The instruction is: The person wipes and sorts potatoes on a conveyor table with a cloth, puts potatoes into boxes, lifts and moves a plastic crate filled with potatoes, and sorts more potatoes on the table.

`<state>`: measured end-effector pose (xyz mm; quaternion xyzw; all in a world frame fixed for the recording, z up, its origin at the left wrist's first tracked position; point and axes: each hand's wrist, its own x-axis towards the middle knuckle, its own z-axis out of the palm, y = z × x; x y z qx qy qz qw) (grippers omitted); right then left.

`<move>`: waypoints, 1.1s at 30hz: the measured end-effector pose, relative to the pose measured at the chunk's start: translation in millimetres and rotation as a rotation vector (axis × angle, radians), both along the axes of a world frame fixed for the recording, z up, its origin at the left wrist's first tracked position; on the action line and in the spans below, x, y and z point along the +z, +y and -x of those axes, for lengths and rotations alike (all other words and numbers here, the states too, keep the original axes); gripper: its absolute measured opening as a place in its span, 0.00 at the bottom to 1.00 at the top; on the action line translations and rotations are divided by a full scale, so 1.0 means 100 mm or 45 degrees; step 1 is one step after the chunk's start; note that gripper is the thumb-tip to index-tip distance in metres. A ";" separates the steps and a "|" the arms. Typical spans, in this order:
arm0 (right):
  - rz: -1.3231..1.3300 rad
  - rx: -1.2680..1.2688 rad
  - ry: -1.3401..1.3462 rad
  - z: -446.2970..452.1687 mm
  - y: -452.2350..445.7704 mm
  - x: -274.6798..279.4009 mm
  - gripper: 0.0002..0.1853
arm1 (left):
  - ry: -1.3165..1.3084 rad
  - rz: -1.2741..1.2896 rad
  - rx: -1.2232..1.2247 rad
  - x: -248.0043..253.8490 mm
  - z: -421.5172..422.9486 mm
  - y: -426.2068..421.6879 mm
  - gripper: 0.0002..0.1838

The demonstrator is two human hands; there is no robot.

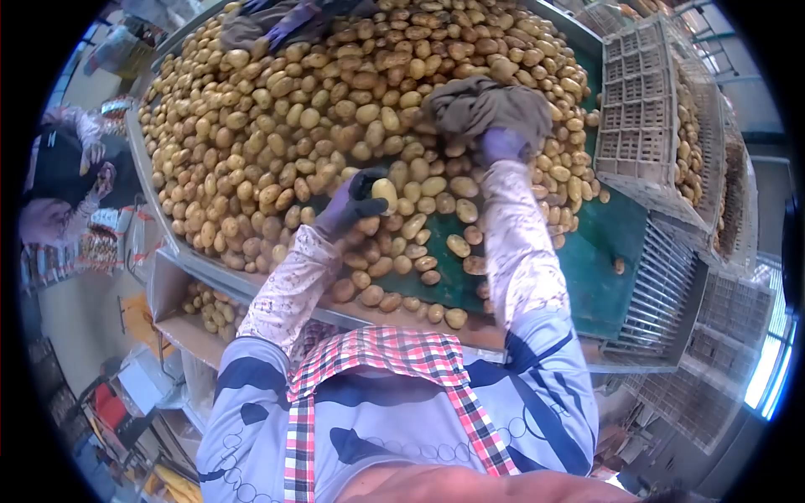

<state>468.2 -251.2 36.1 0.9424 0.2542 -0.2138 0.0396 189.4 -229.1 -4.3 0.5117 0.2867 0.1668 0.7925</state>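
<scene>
My left hand (345, 208), in a purple and dark glove, closes its fingers round a yellow potato (385, 195) above the near part of the pile. A brown-grey cloth (482, 105) is bunched under my right hand (506, 144), which wears a purple glove and grips it against the potatoes farther back. The cloth hides most of the fingers of that hand. Around both hands lies a broad heap of potatoes (251, 159) on a green table surface (599, 268), several of them loose between my arms.
At the right, plastic crates (637, 109) hold potatoes, beside a metal bar grate (658, 281). Another person's gloved hand (289, 23) with a dark cloth is at the far edge. A co-worker (63, 176) stands left. Below the table's left edge, a box (180, 323) contains potatoes.
</scene>
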 end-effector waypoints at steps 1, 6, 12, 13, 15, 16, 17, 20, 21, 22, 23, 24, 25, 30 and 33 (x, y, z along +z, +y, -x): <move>-0.108 0.075 0.011 -0.01 -0.10 -0.02 0.22 | -0.059 0.026 0.041 0.09 0.09 -0.07 0.33; -0.357 0.485 -0.465 -0.17 -0.47 -0.53 0.21 | -0.199 -0.315 0.135 0.38 0.69 -0.36 0.33; -1.019 0.289 0.255 0.95 -1.39 -0.52 0.30 | -0.112 -0.116 0.344 0.58 1.68 -0.73 0.31; -0.971 0.309 0.365 1.09 -1.52 -0.37 0.29 | -0.027 -0.553 0.357 0.55 1.94 -0.73 0.28; -0.880 0.347 0.574 1.33 -1.71 -0.10 0.27 | 0.336 -1.460 0.578 0.48 2.46 -0.72 0.22; -0.843 0.427 0.559 1.41 -1.79 -0.02 0.23 | 0.167 -1.147 0.702 0.32 2.82 -0.72 0.22; -0.808 0.507 0.543 1.48 -1.86 0.06 0.20 | 0.101 -1.037 0.825 0.04 3.26 -0.76 0.20; -1.194 0.953 0.281 1.43 -1.85 0.35 0.10 | 0.775 -0.861 1.077 0.31 3.67 -0.79 0.19; -1.381 1.108 0.183 1.38 -1.82 0.47 0.09 | 0.951 -0.637 1.156 0.30 3.83 -0.78 0.19; -1.445 1.019 0.277 1.24 -1.76 0.42 0.12 | 1.072 -0.752 1.223 0.19 3.90 -0.75 0.20; -1.513 0.924 0.364 1.08 -1.66 0.35 0.16 | 1.186 -0.876 1.287 0.12 3.92 -0.66 0.21; -1.577 0.824 0.448 0.94 -1.55 0.26 0.21 | 1.100 -0.885 1.264 0.09 3.83 -0.55 0.24; -1.630 0.723 0.534 0.82 -1.43 0.16 0.25 | 0.937 -0.901 1.231 0.03 3.67 -0.45 0.24; -1.163 0.701 0.294 0.92 -0.03 -0.48 0.19 | 1.212 -1.525 0.827 0.38 2.14 0.07 0.35; -0.870 0.868 0.097 1.11 0.52 -0.56 0.18 | 1.468 -1.602 0.473 0.23 1.50 0.41 0.43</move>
